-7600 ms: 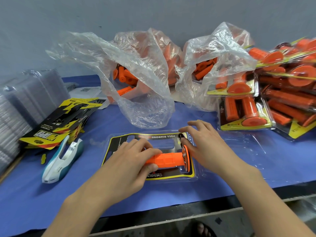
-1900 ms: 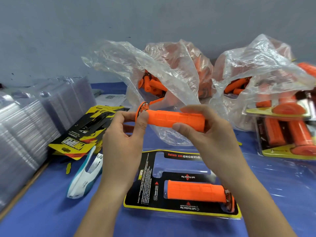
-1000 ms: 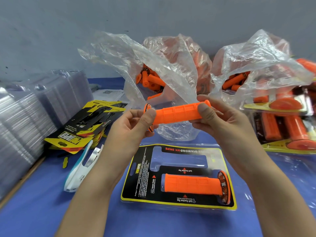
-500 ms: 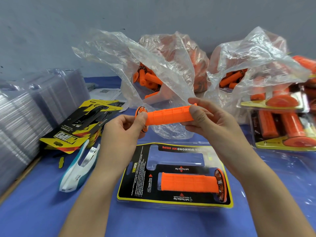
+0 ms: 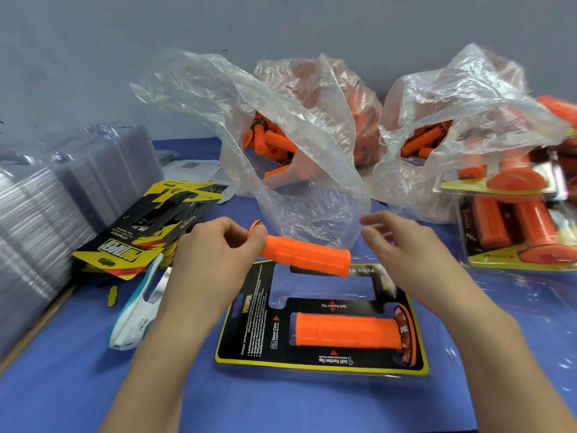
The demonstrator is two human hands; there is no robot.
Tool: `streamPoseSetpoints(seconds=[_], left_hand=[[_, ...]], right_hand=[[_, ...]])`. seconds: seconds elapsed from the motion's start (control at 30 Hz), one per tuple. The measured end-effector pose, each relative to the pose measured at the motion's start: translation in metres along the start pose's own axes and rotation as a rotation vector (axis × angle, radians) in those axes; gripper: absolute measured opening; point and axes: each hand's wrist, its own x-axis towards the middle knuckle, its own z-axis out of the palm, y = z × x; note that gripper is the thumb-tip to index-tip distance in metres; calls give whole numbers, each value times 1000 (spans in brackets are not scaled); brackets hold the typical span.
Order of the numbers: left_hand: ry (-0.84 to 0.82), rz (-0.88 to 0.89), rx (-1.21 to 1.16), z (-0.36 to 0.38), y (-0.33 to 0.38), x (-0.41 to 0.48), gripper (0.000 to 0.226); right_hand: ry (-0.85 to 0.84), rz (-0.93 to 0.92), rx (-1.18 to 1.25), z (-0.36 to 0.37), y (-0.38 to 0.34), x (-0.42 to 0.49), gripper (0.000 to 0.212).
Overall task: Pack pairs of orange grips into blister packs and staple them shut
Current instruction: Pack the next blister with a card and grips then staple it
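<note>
An open blister pack (image 5: 249, 332) with a black and yellow card lies on the blue table in front of me. One orange grip (image 5: 346, 331) sits in its near cavity, flange to the right. My left hand (image 5: 212, 254) pinches the flange end of a second orange grip (image 5: 304, 256), which hangs tilted just above the pack's far cavity. To the right of that grip's free end, my right hand (image 5: 402, 248) hovers with relaxed fingers, holding nothing.
A white and teal stapler (image 5: 137, 317) lies left of the pack, beside a pile of printed cards (image 5: 146, 232). Stacked clear blister shells (image 5: 46, 214) fill the left. Two plastic bags of loose grips (image 5: 274, 142) stand behind; finished packs (image 5: 515, 226) pile at right.
My right hand has let go of the second grip and moved right. My left hand has lowered the grip toward the pack's far cavity.
</note>
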Motion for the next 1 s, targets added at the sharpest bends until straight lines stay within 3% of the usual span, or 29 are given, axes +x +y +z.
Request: streamPoseSetpoints(seconds=[0.07,0.2,0.4,1.0], left_hand=[[-28,-7,24,0,2,-1,39],[-66,-20,72,3,7,-4,41],[-114,-8,137,15,10,-11,46],[-166,-6,204,25,6,-11,44]], right_hand=[[-56,19,-147,0,1,-2,26],[-138,61,-210,-6,2,-2,27],[-103,115,-294,-15,6,-3,25],[-239,146,-268,-19,11,-6,27]])
